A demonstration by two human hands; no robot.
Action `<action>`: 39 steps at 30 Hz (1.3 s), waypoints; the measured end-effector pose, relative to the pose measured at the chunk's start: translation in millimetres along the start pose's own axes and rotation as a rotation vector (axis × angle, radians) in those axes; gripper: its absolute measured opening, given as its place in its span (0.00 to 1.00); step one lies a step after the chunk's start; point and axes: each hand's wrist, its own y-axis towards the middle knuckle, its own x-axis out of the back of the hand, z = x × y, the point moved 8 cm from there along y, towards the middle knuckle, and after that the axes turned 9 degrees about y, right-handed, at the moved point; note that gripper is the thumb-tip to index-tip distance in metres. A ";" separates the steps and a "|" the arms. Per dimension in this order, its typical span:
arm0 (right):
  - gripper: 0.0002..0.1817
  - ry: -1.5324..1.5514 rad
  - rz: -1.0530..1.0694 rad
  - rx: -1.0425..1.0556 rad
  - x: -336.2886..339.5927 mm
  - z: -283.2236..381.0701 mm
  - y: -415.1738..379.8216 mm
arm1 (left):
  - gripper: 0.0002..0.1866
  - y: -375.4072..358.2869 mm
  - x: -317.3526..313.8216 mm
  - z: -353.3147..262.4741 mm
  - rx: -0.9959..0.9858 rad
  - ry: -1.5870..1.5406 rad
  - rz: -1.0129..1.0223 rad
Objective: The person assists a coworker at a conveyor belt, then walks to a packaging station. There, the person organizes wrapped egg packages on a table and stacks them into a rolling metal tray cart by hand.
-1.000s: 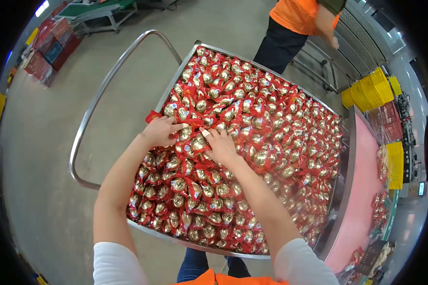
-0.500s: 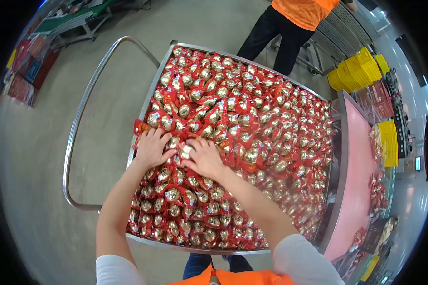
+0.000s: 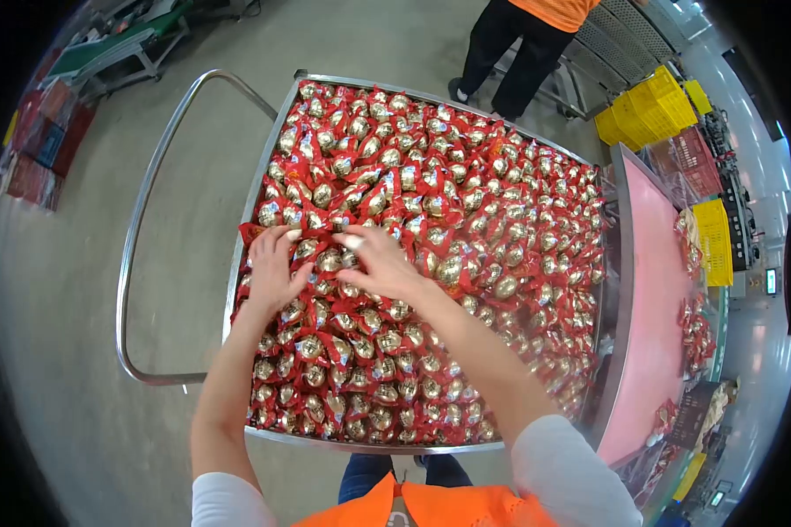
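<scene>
Rows of gold ball-shaped pieces in clear and red wrappers point(image 3: 310, 349) fill a metal-edged cart tray point(image 3: 369, 443). My left hand point(image 3: 273, 269) lies on the wrapped pieces near the tray's left side, fingers stretched out and thumb apart. To its right, my right hand point(image 3: 385, 265) rests over the same layer with fingers and thumb spread. A wrapped gold piece point(image 3: 329, 260) shows between the two hands, and neither hand is closed round a piece. Something white covers a fingertip of the right hand. What lies under the fingers is partly hidden.
A bent metal handle point(image 3: 132, 237) sticks out from the cart's left. A pink-surfaced table point(image 3: 655, 299) adjoins the right side. Yellow crates point(image 3: 650, 110) stand at the upper right. Beyond the cart's far edge is a person in black trousers point(image 3: 523, 57).
Both hands have lifted and spread slightly, showing more of the gold piece between them. The view has shifted a little, and the other person's legs have moved.
</scene>
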 end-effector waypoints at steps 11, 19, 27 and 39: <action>0.27 -0.083 0.322 -0.625 -64.9 5.5 -55.4 | 0.15 18.5 -73.2 -58.7 -0.365 0.055 0.468; 0.24 -0.200 0.296 -0.537 -77.7 9.9 -73.9 | 0.13 10.8 -73.0 -69.0 -0.295 0.185 0.288; 0.20 0.101 0.140 -0.352 -10.7 25.2 -62.8 | 0.20 12.0 -58.0 -60.1 -0.199 -0.112 0.217; 0.33 -0.206 0.097 -0.408 -26.7 -65.4 -57.5 | 0.39 -16.5 -98.0 -107.4 -0.130 0.307 0.360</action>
